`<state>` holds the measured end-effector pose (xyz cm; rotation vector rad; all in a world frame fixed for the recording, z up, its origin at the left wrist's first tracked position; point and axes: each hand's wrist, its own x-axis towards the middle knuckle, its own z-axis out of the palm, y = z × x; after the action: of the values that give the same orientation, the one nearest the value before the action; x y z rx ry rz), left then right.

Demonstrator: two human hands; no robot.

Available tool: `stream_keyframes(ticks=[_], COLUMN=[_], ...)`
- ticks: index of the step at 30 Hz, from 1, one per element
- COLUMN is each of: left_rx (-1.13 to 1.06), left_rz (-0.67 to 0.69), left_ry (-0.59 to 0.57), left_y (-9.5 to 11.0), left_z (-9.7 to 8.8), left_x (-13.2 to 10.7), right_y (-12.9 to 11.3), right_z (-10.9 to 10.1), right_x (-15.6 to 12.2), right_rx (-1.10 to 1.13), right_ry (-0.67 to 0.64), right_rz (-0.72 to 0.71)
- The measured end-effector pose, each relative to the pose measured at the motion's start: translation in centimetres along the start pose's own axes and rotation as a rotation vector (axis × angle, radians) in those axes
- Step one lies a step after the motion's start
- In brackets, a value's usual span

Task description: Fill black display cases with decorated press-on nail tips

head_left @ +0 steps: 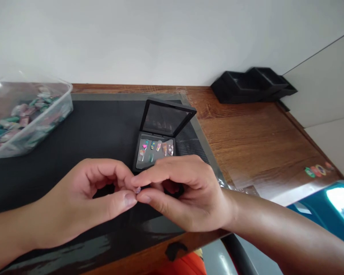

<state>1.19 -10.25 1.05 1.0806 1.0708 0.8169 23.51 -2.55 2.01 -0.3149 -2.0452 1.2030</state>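
My left hand point(103, 194) and my right hand point(180, 191) meet fingertip to fingertip above the dark mat. Between their thumbs and forefingers is a small, shiny pinkish press-on nail point(137, 190), mostly covered by the fingertips. Just beyond, a black case point(137, 152) stands with its windowed lid point(167, 118) raised. Several decorated press-on nails point(158, 146) lie in rows on its grey insert, in pink, teal, yellow and brown. My right hand hides the front right part of the case.
At left a clear plastic tub point(65, 97) holds many small green and pink packets. Black trays point(252, 86) sit at the back right against the wall. Small colourful round pieces point(318, 170) lie near the table's right edge. A blue chair point(326, 206) is at right.
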Motion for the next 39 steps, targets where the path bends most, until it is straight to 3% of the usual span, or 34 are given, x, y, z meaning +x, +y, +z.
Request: stream_keyframes(ticks=[8,16,31,39], left_rx=[-0.044,-0.098,0.035,0.084], left_rz=[0.015,0.067,0.121,0.160], left_ry=[-0.026,0.050,0.084,0.136], left_y=[0.5,0.2,0.8,0.0], left_z=[0.1,0.7,1.1,0.6], left_x=[0.4,0.7,0.9,0.2], right_y=[0.2,0.2,-0.1,0.1], right_z=[-0.2,0.2,0.1,0.3], right_x=[0.3,0.5,0.1,0.1], right_rx=[-0.032,-0.041,-0.373,-0.335], right_ry=[-0.028,0.013,0.004,0.057], right_rz=[-0.008,0.069,-0.059,-0.126])
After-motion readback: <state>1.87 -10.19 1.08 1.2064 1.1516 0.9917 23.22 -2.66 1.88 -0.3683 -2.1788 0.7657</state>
